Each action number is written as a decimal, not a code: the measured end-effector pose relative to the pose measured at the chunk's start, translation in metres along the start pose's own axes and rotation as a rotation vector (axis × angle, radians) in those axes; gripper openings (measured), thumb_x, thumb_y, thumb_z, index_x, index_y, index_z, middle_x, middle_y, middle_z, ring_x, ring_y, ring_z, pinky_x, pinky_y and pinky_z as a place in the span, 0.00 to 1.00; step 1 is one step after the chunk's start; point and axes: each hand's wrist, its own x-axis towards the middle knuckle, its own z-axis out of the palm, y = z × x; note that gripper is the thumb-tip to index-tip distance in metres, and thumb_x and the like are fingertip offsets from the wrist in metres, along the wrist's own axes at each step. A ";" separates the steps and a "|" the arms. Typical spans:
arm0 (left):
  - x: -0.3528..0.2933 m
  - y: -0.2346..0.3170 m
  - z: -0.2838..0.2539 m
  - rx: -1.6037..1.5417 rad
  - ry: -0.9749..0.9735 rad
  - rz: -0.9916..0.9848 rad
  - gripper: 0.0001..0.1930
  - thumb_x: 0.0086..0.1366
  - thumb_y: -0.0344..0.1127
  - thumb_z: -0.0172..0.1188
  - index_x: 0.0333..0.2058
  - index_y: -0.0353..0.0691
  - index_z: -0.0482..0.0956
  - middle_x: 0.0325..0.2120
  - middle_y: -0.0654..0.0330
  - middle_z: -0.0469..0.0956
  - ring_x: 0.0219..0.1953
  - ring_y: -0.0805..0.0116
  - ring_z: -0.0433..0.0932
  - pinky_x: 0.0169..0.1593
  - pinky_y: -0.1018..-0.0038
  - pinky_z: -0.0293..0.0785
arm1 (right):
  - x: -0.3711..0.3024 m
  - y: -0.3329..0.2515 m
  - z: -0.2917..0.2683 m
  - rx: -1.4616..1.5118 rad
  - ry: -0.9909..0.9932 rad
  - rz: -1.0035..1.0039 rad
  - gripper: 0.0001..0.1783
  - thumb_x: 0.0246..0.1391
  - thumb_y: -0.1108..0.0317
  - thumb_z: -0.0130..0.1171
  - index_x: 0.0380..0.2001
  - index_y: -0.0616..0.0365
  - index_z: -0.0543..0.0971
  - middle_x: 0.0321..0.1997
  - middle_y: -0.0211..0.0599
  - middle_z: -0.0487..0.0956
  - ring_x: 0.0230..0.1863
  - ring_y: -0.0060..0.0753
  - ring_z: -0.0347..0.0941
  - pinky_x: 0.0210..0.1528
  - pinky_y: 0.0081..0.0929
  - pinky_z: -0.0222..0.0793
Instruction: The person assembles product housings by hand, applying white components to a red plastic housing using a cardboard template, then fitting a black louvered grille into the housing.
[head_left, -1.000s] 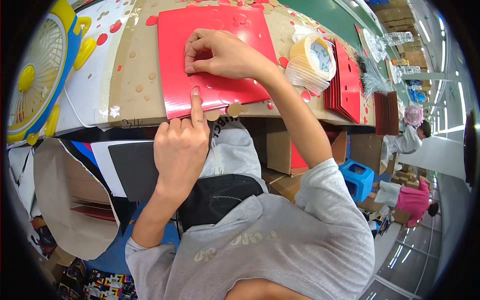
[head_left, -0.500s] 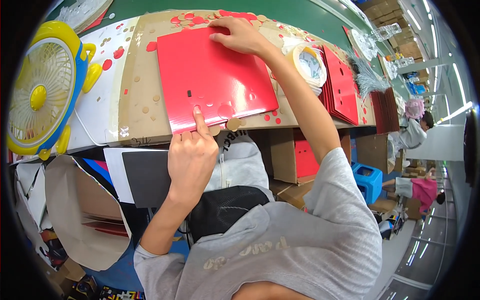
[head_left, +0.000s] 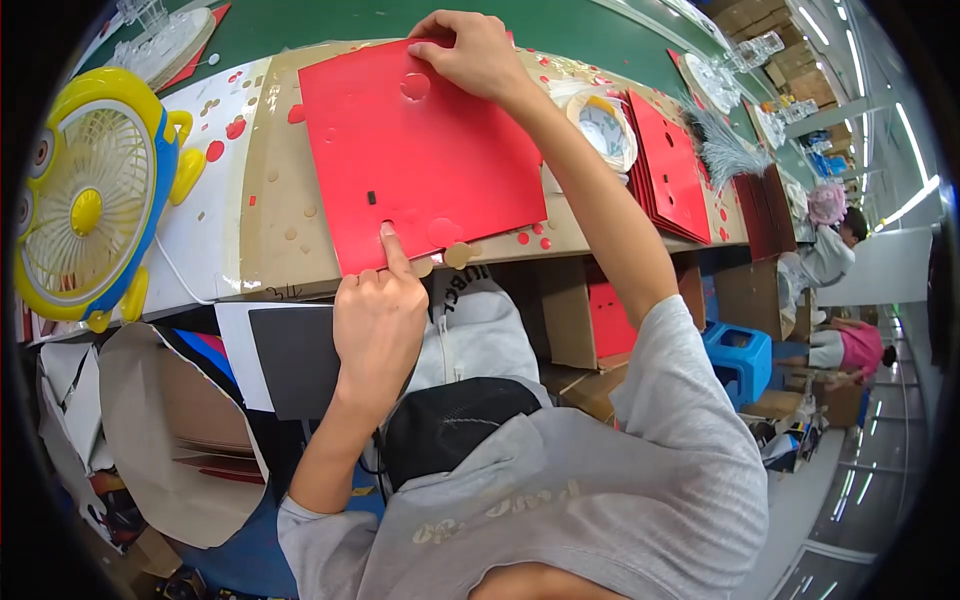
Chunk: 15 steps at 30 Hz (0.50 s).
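Note:
A large glossy red cardboard sheet (head_left: pixel 400 160) lies across the near edge of the workbench, its far side tilted up. It has a small dark slot and several round cut outlines. My left hand (head_left: pixel 378 325) is at the near edge, its index finger stretched onto the sheet by a round cut. Its other fingers are curled against the edge; the thumb is hidden. My right hand (head_left: pixel 470 55) pinches the far edge, thumb on top and fingers behind. Tan cardboard discs (head_left: pixel 457 256) stick out under the near edge, beside my left hand.
A yellow and blue fan (head_left: pixel 90 200) stands at the left. Right of the sheet are a tape roll (head_left: pixel 605 130) and a stack of red cardboard sheets (head_left: pixel 670 170). Red and tan discs litter the bench. Below are an open paper sack (head_left: pixel 180 440) and a blue stool (head_left: pixel 738 362).
The far edge of the sheet has risen, with my right hand moving up and slightly left. It now covers the discs behind it. My left hand stays nearly in place.

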 end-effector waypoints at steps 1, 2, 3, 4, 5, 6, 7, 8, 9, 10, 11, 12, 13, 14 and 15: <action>0.000 -0.001 -0.001 -0.005 -0.015 -0.002 0.26 0.52 0.27 0.62 0.50 0.17 0.77 0.15 0.56 0.77 0.19 0.68 0.77 0.33 0.72 0.77 | 0.000 -0.011 -0.003 -0.031 0.034 0.069 0.10 0.51 0.67 0.65 0.36 0.59 0.85 0.34 0.46 0.85 0.36 0.45 0.82 0.44 0.32 0.75; 0.000 -0.001 -0.001 -0.003 -0.013 0.004 0.26 0.52 0.27 0.62 0.50 0.17 0.77 0.15 0.56 0.77 0.19 0.68 0.77 0.33 0.72 0.77 | 0.000 -0.013 -0.006 -0.031 0.040 0.071 0.10 0.51 0.67 0.65 0.36 0.59 0.85 0.34 0.46 0.85 0.36 0.45 0.82 0.44 0.32 0.75; -0.001 -0.002 -0.001 -0.020 -0.005 0.008 0.26 0.52 0.27 0.62 0.50 0.16 0.77 0.14 0.56 0.76 0.18 0.67 0.77 0.32 0.72 0.77 | -0.001 -0.014 -0.009 -0.011 0.060 0.033 0.10 0.51 0.64 0.66 0.36 0.56 0.85 0.34 0.46 0.85 0.35 0.47 0.82 0.44 0.34 0.75; -0.001 -0.002 -0.001 -0.038 0.003 0.012 0.26 0.53 0.27 0.62 0.51 0.16 0.76 0.13 0.56 0.75 0.17 0.67 0.77 0.30 0.72 0.77 | -0.002 -0.016 -0.012 0.009 0.080 -0.004 0.11 0.50 0.61 0.66 0.36 0.53 0.86 0.33 0.45 0.85 0.34 0.48 0.82 0.44 0.35 0.76; -0.002 -0.003 -0.003 -0.034 0.002 0.015 0.26 0.53 0.27 0.62 0.51 0.16 0.76 0.13 0.56 0.75 0.17 0.67 0.77 0.30 0.72 0.77 | -0.003 -0.018 -0.015 0.012 0.084 -0.003 0.11 0.50 0.61 0.66 0.36 0.53 0.86 0.33 0.45 0.85 0.34 0.48 0.82 0.44 0.35 0.76; -0.003 -0.003 -0.005 -0.034 0.000 0.013 0.26 0.55 0.27 0.62 0.52 0.17 0.76 0.13 0.56 0.75 0.16 0.67 0.76 0.29 0.72 0.76 | -0.003 -0.020 -0.017 -0.036 0.095 -0.061 0.10 0.51 0.61 0.65 0.35 0.52 0.86 0.33 0.43 0.85 0.35 0.46 0.81 0.45 0.37 0.73; -0.005 -0.003 -0.006 -0.035 -0.003 0.011 0.26 0.57 0.28 0.62 0.53 0.17 0.75 0.12 0.56 0.74 0.16 0.67 0.75 0.28 0.72 0.76 | -0.004 -0.022 -0.019 -0.085 0.106 -0.118 0.10 0.52 0.60 0.64 0.34 0.51 0.87 0.32 0.41 0.85 0.37 0.45 0.81 0.47 0.39 0.71; -0.007 -0.003 -0.006 -0.030 -0.007 0.012 0.26 0.57 0.28 0.62 0.53 0.17 0.75 0.12 0.56 0.74 0.16 0.67 0.75 0.28 0.72 0.76 | -0.007 -0.030 -0.022 -0.080 0.108 -0.116 0.10 0.52 0.60 0.64 0.34 0.51 0.87 0.32 0.41 0.85 0.37 0.45 0.81 0.47 0.39 0.71; -0.011 -0.005 -0.004 -0.052 0.024 0.004 0.27 0.58 0.29 0.62 0.54 0.18 0.74 0.12 0.57 0.74 0.15 0.67 0.75 0.27 0.73 0.75 | -0.012 -0.043 -0.026 -0.099 0.168 -0.169 0.09 0.53 0.60 0.64 0.34 0.50 0.87 0.32 0.39 0.84 0.38 0.43 0.80 0.49 0.41 0.67; -0.015 -0.006 -0.004 -0.074 0.053 -0.004 0.27 0.60 0.30 0.62 0.56 0.18 0.73 0.12 0.58 0.73 0.15 0.68 0.75 0.26 0.73 0.75 | -0.017 -0.055 -0.028 -0.118 0.228 -0.220 0.09 0.54 0.59 0.63 0.34 0.49 0.88 0.31 0.37 0.83 0.40 0.40 0.78 0.50 0.42 0.63; -0.015 -0.006 -0.005 -0.069 0.054 0.011 0.27 0.60 0.30 0.62 0.56 0.18 0.73 0.12 0.58 0.73 0.15 0.68 0.75 0.26 0.73 0.75 | -0.017 -0.058 -0.034 -0.119 0.242 -0.211 0.09 0.54 0.59 0.63 0.34 0.49 0.88 0.31 0.37 0.83 0.40 0.40 0.78 0.50 0.42 0.63; -0.017 -0.005 -0.006 -0.055 0.024 -0.012 0.28 0.60 0.32 0.64 0.57 0.21 0.73 0.11 0.59 0.73 0.15 0.67 0.74 0.26 0.72 0.74 | -0.018 -0.061 -0.040 -0.075 0.214 -0.178 0.09 0.54 0.60 0.63 0.34 0.48 0.88 0.30 0.36 0.82 0.41 0.39 0.77 0.50 0.41 0.59; -0.019 -0.004 -0.007 -0.041 -0.007 -0.035 0.30 0.60 0.33 0.65 0.59 0.24 0.73 0.11 0.60 0.72 0.14 0.67 0.73 0.26 0.72 0.73 | -0.019 -0.064 -0.045 -0.029 0.185 -0.142 0.09 0.54 0.60 0.63 0.34 0.47 0.88 0.29 0.35 0.81 0.42 0.38 0.76 0.50 0.41 0.56; -0.019 -0.005 -0.007 -0.034 -0.013 -0.012 0.30 0.60 0.33 0.65 0.59 0.24 0.73 0.11 0.60 0.72 0.14 0.67 0.73 0.26 0.72 0.73 | -0.020 -0.075 -0.051 -0.027 0.203 -0.125 0.09 0.54 0.60 0.63 0.34 0.47 0.88 0.29 0.35 0.81 0.42 0.38 0.76 0.50 0.41 0.56; -0.021 -0.008 -0.007 -0.067 0.029 0.034 0.30 0.60 0.33 0.65 0.61 0.27 0.72 0.11 0.61 0.70 0.14 0.67 0.72 0.25 0.71 0.72 | -0.021 -0.089 -0.056 -0.291 0.298 -0.071 0.09 0.54 0.59 0.63 0.35 0.47 0.89 0.29 0.34 0.81 0.41 0.39 0.76 0.49 0.40 0.56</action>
